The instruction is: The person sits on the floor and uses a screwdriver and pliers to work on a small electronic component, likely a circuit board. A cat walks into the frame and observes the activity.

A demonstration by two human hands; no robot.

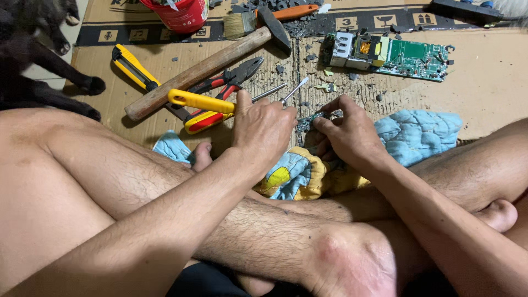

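1. Left hand (263,129), centre of the frame: fingers curled together around a screwdriver (295,89) with a thin, bright metal shaft; the handle is hidden in the fist and the tip points to the upper right.
2. Right hand (346,132), just right of centre: thumb and fingers pinched on a small circuit board fragment (312,119), dark green and studded with tiny parts, resting at the edge of the cloth.
3. Quilted cloth (418,135), soft and padded, pale blue with yellow patches, crumpled beneath both hands and over the crossed bare legs.
4. Hammer (203,69), upper centre: long, worn wooden handle lying diagonally, dark metal head at its upper right end.
5. Pliers (231,82), red and black grips, dark steel jaws, lying beside the hammer handle.
6. Yellow-handled tool (201,102), smooth plastic, just left of the left hand; what kind of tool it is cannot be told.
7. Utility knife (132,67), yellow and black, flat and elongated, upper left.
8. Red bucket (181,14), top edge of the frame, cylindrical plastic; its contents are mostly cut off from view.
9. Paintbrush (242,25), pale bristles and an orange handle, upper centre.
10. Large circuit board (396,55), upper right: green, rectangular, carrying boxy components.
11. Corrugated cardboard sheet (495,82), tan and matte, underlying everything and strewn with grey debris chips (308,27).
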